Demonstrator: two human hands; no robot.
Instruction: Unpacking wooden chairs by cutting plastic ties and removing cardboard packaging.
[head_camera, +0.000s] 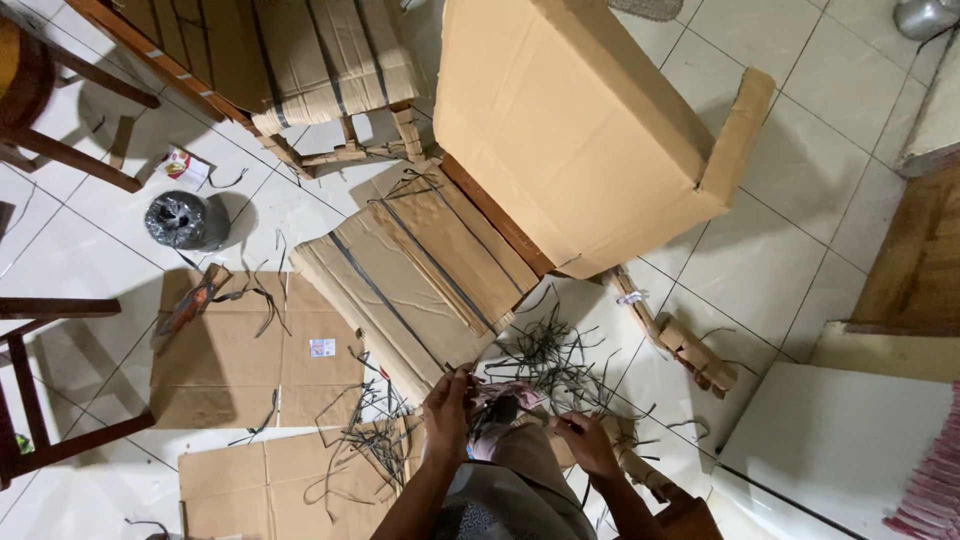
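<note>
- The left hand (447, 408) has its fingers pinched together on a black strap (470, 375) at the edge of the cardboard-wrapped chair (425, 270).
- The right hand (588, 445) rests on wrapped cardboard; whether its fingers grip cannot be told.
- A dark object between the hands is too unclear to name.
- A heap of cut black straps (550, 360) lies on the tiled floor (800, 230).
- Two flattened boxes (250, 365) lie left; one black strap roll (177, 220) sits beyond.

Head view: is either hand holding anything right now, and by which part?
The left hand grips the near corner of the strapped cardboard bundle. The right hand rests on cardboard-wrapped wood; whether it grips cannot be told.
</note>
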